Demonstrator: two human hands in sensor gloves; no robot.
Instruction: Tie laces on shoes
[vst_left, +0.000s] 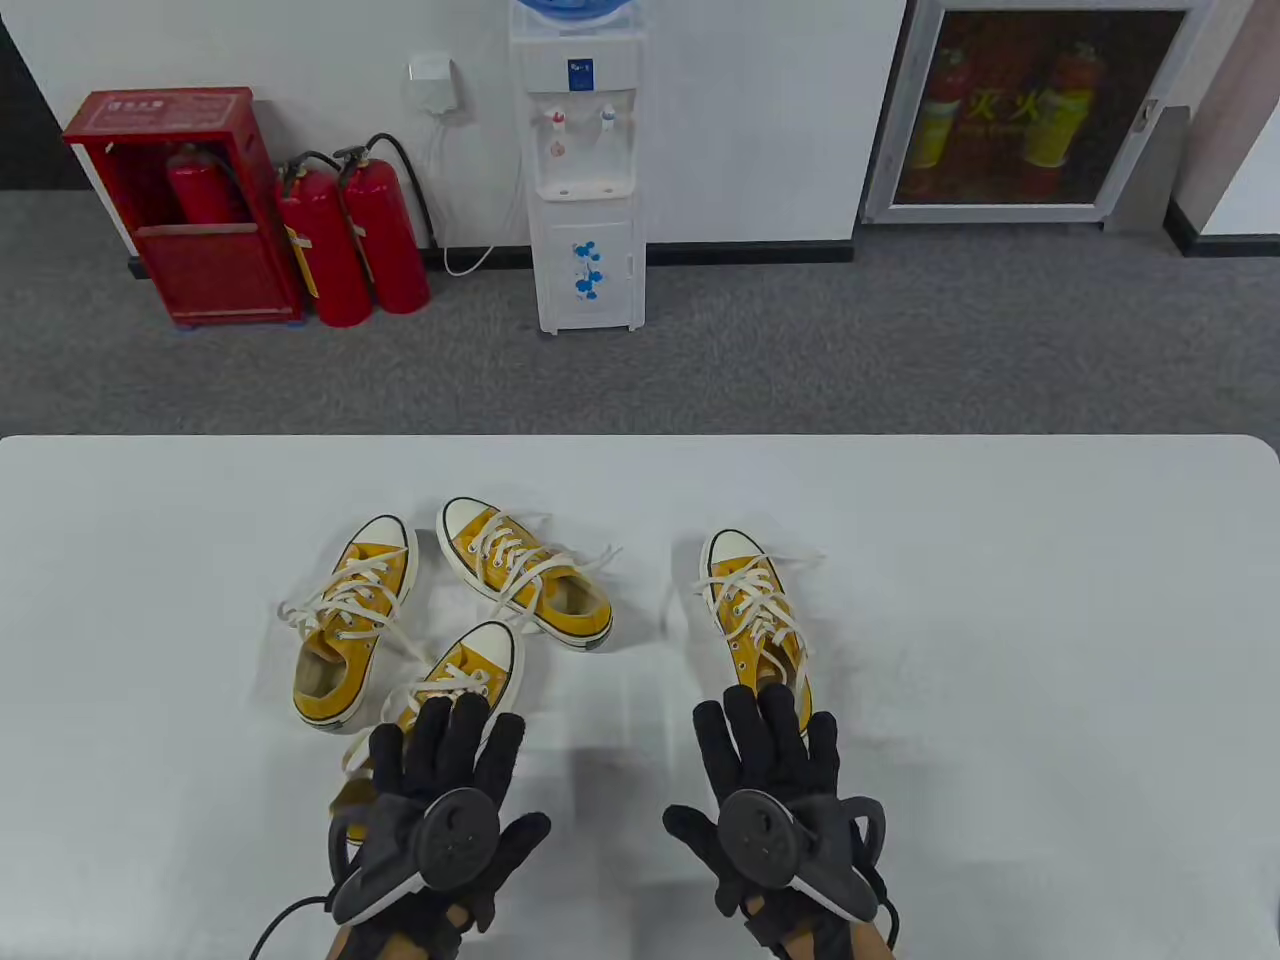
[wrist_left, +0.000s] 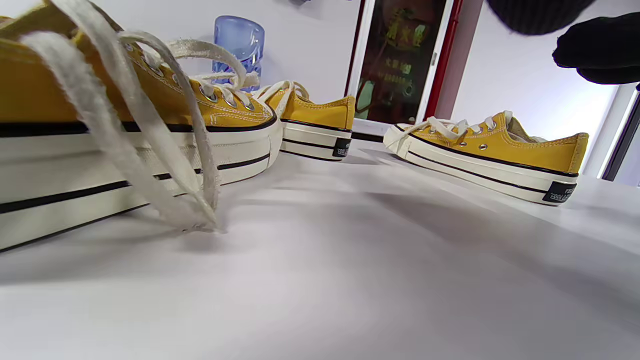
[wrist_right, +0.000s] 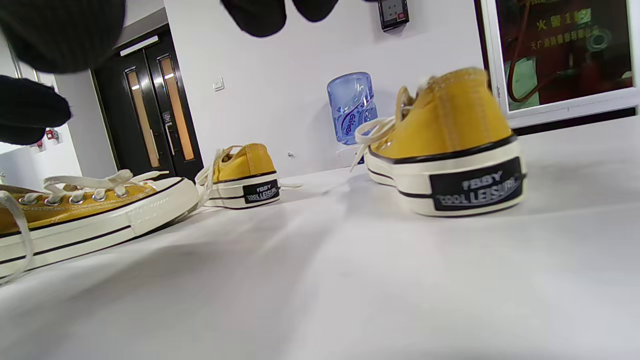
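I see four yellow canvas sneakers with cream laces, all loose, on the white table (vst_left: 1000, 600). Three cluster left of centre: the far-left sneaker (vst_left: 355, 620), the middle sneaker (vst_left: 525, 585) and the near sneaker (vst_left: 465, 675). The right sneaker (vst_left: 755, 615) stands apart. My left hand (vst_left: 440, 790) hovers flat over the near sneaker's heel, fingers spread and straight, holding nothing; my right hand (vst_left: 775, 790) likewise over the right sneaker's heel. Bare tabletop runs wide to the right and between my hands. Only the right wrist view shows the heel label (wrist_right: 477, 190) reading "COOL LEISURE"; the left wrist view shows a frayed lace (wrist_left: 125, 135) trailing onto the table.
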